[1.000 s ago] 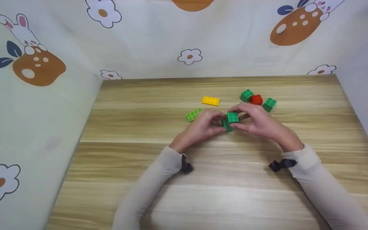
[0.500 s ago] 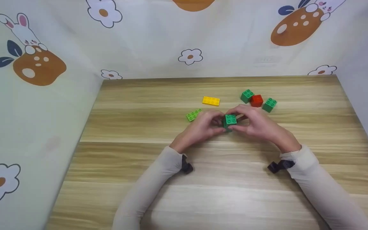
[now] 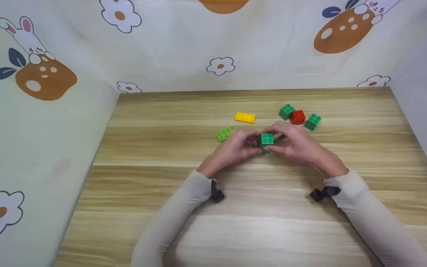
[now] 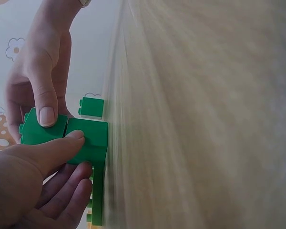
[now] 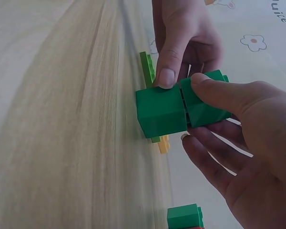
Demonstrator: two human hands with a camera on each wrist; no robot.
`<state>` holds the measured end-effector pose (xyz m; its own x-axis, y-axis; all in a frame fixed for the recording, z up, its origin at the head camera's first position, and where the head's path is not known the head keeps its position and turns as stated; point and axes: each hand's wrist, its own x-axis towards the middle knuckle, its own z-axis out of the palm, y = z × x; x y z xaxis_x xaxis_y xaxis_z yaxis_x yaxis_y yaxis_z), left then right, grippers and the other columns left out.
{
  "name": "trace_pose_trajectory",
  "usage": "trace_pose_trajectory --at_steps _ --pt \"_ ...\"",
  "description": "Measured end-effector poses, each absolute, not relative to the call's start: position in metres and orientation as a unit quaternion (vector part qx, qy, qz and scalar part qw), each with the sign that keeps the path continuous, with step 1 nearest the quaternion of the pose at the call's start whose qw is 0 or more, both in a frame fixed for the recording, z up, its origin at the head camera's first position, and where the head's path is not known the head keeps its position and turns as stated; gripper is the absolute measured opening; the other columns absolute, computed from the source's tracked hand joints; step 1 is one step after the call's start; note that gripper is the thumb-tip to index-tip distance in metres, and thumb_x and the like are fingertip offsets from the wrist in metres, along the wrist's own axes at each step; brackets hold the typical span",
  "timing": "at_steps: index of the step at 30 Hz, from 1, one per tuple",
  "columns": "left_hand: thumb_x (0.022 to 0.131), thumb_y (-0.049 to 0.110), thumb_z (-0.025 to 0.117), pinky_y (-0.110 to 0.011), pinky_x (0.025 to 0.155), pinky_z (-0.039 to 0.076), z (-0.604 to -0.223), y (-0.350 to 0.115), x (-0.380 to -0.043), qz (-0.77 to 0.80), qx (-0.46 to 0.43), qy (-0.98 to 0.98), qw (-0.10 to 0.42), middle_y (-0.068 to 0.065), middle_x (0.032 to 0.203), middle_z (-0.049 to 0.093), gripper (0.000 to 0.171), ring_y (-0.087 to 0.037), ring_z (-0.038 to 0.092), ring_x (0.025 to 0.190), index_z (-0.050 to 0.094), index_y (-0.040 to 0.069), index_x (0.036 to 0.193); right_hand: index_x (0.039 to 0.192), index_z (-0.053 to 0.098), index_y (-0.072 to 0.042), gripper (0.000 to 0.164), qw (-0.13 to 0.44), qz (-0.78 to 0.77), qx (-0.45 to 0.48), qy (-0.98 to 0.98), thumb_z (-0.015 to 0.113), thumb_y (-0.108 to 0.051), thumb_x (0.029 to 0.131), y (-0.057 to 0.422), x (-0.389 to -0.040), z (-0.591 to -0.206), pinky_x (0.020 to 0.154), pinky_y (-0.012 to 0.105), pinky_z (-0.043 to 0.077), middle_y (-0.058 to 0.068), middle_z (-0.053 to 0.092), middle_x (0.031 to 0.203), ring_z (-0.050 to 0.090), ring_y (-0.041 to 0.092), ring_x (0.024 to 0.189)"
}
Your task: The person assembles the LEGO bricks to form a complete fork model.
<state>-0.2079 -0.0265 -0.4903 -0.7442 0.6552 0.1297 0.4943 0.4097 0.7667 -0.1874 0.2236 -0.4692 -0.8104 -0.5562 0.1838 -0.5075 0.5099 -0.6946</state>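
Right hand [image 3: 298,144] pinches upper green brick [image 3: 267,138] directly over lower green brick [image 4: 94,141], pinched by left hand [image 3: 235,147]; thin seam between, long axis upright.

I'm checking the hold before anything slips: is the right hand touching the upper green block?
Touching. The right wrist view shows it plainly: the thumb of the right hand lies against the side of the upper green block.

Right hand [image 3: 298,142] shifted left, upper green brick [image 3: 267,139] too — now lined up over lower green brick [image 4: 94,140]
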Motion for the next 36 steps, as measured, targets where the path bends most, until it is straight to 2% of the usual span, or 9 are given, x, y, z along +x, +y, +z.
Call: trace_pose_trajectory --at_steps 12,24,36 --pt "0.094 0.008 0.084 -0.030 0.096 0.064 -0.4910 -0.0251 -0.2070 0.439 0.351 0.821 0.099 -0.013 0.120 0.079 0.038 -0.025 0.079 0.105 0.072 -0.001 0.128 0.133 0.073 -0.011 0.044 0.034 -0.400 -0.303 0.864 0.088 -0.021 0.093 0.2244 -0.1887 -0.4695 0.097 0.041 0.065 0.003 0.076 0.129 0.075 0.025 0.112" --pt "0.095 0.008 0.084 -0.029 0.096 0.064 -0.4923 -0.0256 -0.2070 0.440 0.343 0.823 0.110 -0.013 0.120 0.078 0.036 -0.025 0.078 0.105 0.072 0.001 0.128 0.135 0.073 -0.016 0.044 0.039 -0.404 -0.287 0.867 0.087 -0.026 0.094 0.2246 -0.1882 -0.4715 0.097 0.047 0.065 0.002 0.077 0.132 0.075 0.025 0.114" --pt "0.096 0.008 0.083 -0.027 0.095 0.064 -0.4928 -0.0254 -0.2073 0.439 0.346 0.822 0.108 -0.011 0.117 0.079 0.032 -0.023 0.078 0.104 0.074 0.002 0.125 0.133 0.075 -0.019 0.043 0.034 -0.414 -0.281 0.865 0.086 -0.032 0.094 0.2261 -0.1891 -0.4747 0.095 0.045 0.066 0.001 0.078 0.131 0.076 0.024 0.113"
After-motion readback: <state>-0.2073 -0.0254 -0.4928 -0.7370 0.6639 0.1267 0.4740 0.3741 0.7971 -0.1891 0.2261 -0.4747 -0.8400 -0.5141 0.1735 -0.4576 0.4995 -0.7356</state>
